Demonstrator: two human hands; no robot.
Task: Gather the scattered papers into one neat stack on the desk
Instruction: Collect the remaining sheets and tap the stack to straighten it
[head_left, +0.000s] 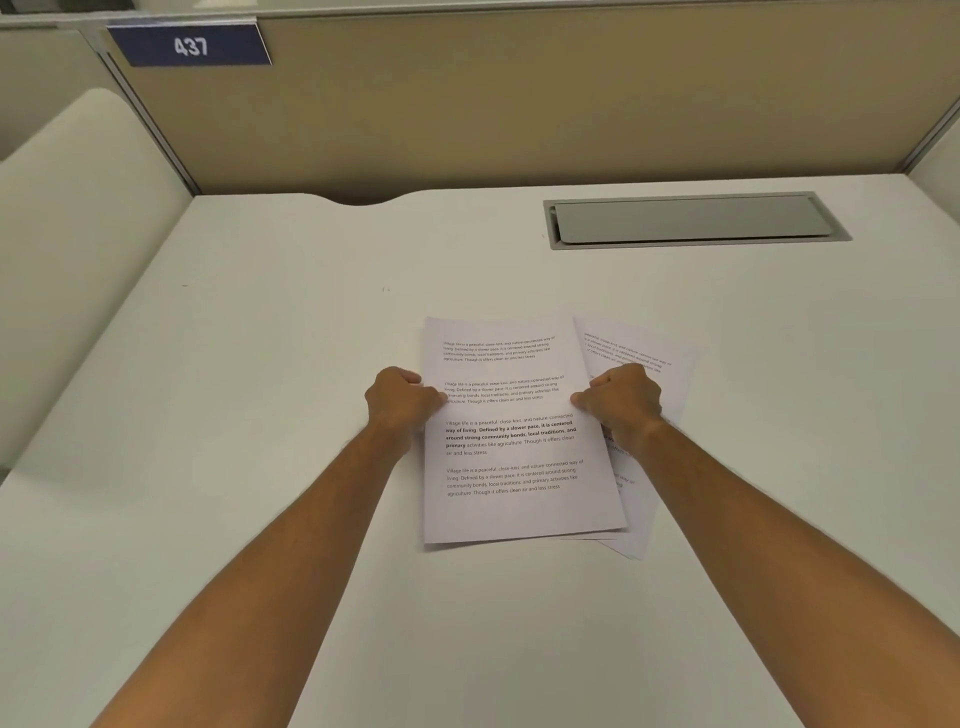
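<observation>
Hands (511, 402) on papers (511, 467), grey hatch (691, 221) behind

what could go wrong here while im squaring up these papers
1. The lower sheets fan out to the right under the right hand; pushing inward might buckle them rather than slide them under the top sheet.
2. The left hand grips only the top sheet's edge, so squeezing from both sides could crease it.

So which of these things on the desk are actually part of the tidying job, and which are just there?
Part of the job:
- top sheet
- skewed sheets beneath it
- left hand and right hand, gripping the paper's side edges
- desk

Just there:
- grey cable hatch
- blue 437 sign
- beige partition
</observation>
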